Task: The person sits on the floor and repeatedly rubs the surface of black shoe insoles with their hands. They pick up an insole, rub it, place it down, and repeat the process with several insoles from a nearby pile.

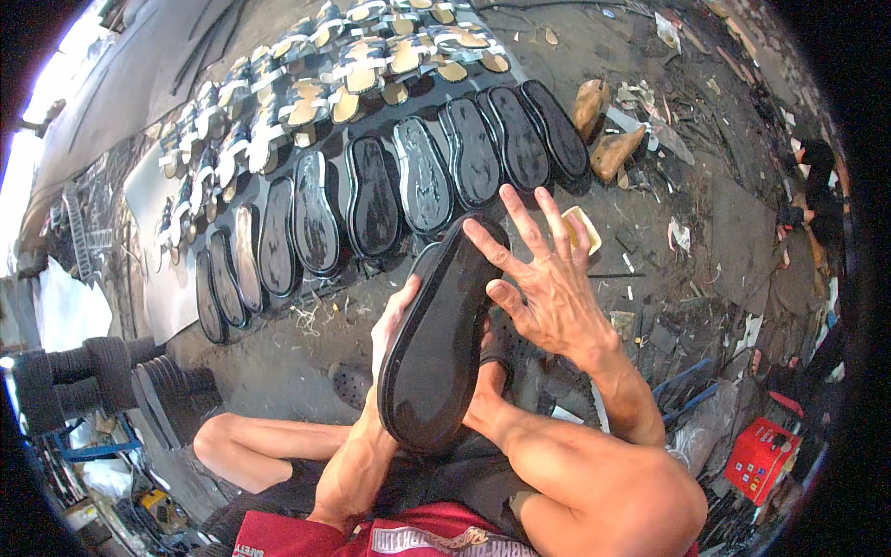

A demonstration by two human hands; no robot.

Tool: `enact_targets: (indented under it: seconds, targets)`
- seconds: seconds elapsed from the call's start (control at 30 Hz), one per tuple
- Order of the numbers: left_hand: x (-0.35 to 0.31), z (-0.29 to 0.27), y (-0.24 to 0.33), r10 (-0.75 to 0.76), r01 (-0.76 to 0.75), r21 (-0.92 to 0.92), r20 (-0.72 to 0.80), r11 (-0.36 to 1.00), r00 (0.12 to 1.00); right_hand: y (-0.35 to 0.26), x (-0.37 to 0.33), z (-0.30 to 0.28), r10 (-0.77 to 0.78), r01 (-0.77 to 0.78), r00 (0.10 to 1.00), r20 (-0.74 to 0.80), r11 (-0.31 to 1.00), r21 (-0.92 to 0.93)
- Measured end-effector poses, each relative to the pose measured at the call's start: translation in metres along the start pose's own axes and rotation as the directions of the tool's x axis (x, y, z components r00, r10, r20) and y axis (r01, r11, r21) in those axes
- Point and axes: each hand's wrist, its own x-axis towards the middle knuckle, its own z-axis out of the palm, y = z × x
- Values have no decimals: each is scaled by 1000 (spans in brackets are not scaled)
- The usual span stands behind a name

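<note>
While the stacks [65, 376] of dark soles are waiting far off the left fingers, the left hand [394, 320] is grasping the black sole [441, 339] from behind, the thumb lying along its left edge and the other fingers hidden under it. It is probably holding the sole tilted up like this so the glossy face is turning to the person. The right hand [543, 278] is resting on the upper right edge with the fingers [483, 239] spread and released, gripping nothing; they seem to be pressing or smoothing the surface. Beyond the fingertips a row of soles [390, 200] is lying flat, perhaps drying, and sandals [343, 65] are lying behind it. A small cup [585, 227] is peeking out just beyond the right fingers. Two wooden lasts [603, 130] are lying farther away.
</note>
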Motion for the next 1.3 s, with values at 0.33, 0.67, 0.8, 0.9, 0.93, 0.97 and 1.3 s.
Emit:
enact_targets:
  seconds: [0.33,0.67,0.8,0.9,0.93,0.97,1.3]
  targets:
    - [2,-8,0,22,-18,-76,50,997,999,-10,-5,2,-95,91,991,98,995,42]
    - [0,5,-12,337,-293,449,-18,844,941,-25,-10,4,-121,105,983,140,988,116]
    - [6,-19,-6,127,-127,57,13,990,992,-28,-10,4,-142,127,978,151,986,106]
    - [13,-26,-3,73,-73,-19,8,997,997,-29,-11,5,-162,146,974,158,983,109]
    - [17,-32,-3,81,-80,-23,73,997,994,-29,-12,5,-169,152,973,159,982,111]
    - [19,-38,-2,89,-86,-27,137,996,987,-31,-13,5,-178,161,970,163,981,112]
    - [19,-31,-4,248,-253,74,66,965,967,-50,-21,4,-262,240,950,169,961,140]
